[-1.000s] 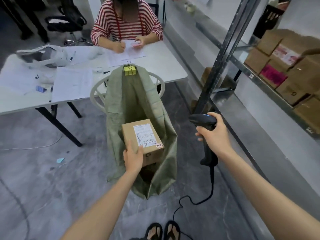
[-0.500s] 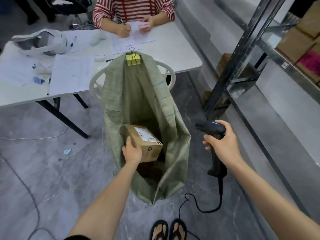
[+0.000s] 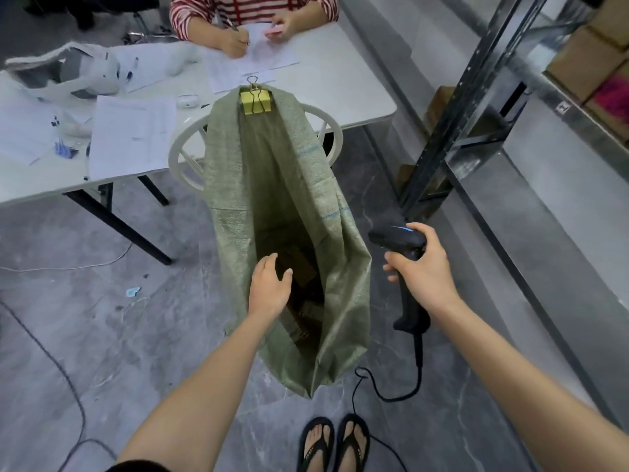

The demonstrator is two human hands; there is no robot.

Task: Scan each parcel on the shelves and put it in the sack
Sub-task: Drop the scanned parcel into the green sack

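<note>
Your left hand (image 3: 269,287) hovers empty, fingers loose, over the limp woven sack (image 3: 272,165); your right hand (image 3: 422,267) grips the scanner (image 3: 398,238). Cardboard parcels (image 3: 578,59) look stiff, probably light: grasp opposite sides.

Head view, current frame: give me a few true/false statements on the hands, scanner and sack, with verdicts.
1. The left hand grips a parcel. False: its fingers are relaxed and hold nothing, over the mouth of the sack.
2. The right hand grips the scanner by its handle. True.
3. A yellow binder clip pinches the sack's top edge. True.
4. The sack is empty. False: brown parcels lie inside it.
5. The scanner is cordless. False: a black cable hangs from its handle.
</note>
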